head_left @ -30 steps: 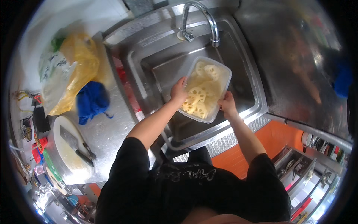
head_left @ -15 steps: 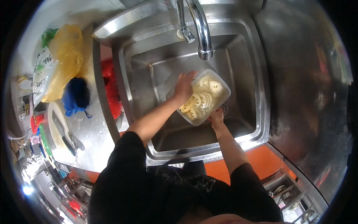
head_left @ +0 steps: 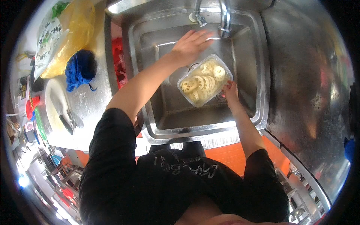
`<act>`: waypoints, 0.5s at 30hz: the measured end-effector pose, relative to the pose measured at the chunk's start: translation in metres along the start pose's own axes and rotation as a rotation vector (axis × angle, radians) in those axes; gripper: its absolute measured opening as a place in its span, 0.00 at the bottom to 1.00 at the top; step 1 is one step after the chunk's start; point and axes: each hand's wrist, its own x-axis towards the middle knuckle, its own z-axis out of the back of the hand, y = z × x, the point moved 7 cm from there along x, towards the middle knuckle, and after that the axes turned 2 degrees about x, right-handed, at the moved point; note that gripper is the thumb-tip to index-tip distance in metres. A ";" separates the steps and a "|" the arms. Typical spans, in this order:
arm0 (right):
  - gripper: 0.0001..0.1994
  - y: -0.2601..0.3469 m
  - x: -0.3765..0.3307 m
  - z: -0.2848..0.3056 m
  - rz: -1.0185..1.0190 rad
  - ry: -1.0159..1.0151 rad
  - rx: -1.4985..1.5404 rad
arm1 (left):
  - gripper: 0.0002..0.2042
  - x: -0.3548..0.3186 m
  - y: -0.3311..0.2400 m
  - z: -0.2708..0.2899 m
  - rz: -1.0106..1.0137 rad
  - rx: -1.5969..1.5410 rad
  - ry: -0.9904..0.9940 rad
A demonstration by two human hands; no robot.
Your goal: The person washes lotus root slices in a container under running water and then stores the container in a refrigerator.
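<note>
A clear plastic tub (head_left: 185, 97) sits about the middle of the steel sink (head_left: 168, 112), turned askew so that one corner points toward the sink's near edge; it holds pale lotus root slices (head_left: 204, 82) in cloudy liquid, some overlapping in a row. The right hand (head_left: 230, 91) is at the tub's right corner, its fingers bent and touching the rim, though how firmly they grip it I cannot tell. Beside that hand, the drain (head_left: 220, 97) shows partly covered. The left hand (head_left: 192, 47) is raised over the far half of the sink, apart from the tub, its fingers stretched nearly straight toward the curved faucet (head_left: 225, 22) at the sink's far edge, with nothing in its grasp. On the steel counter (head_left: 92, 108), beyond the sink's left edge, a bunched blue cloth (head_left: 80, 69) lies near a yellow plastic bag (head_left: 78, 33) and a white bag (head_left: 47, 43) toward the far left corner. A pale rounded cutting board (head_left: 52, 101) lies along the counter's left edge toward its near corner, with a black-handled knife (head_left: 66, 124) on it
</note>
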 end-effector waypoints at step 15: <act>0.23 0.014 -0.012 -0.081 0.540 0.242 -0.962 | 0.31 -0.122 -0.022 -0.096 0.579 -0.388 0.115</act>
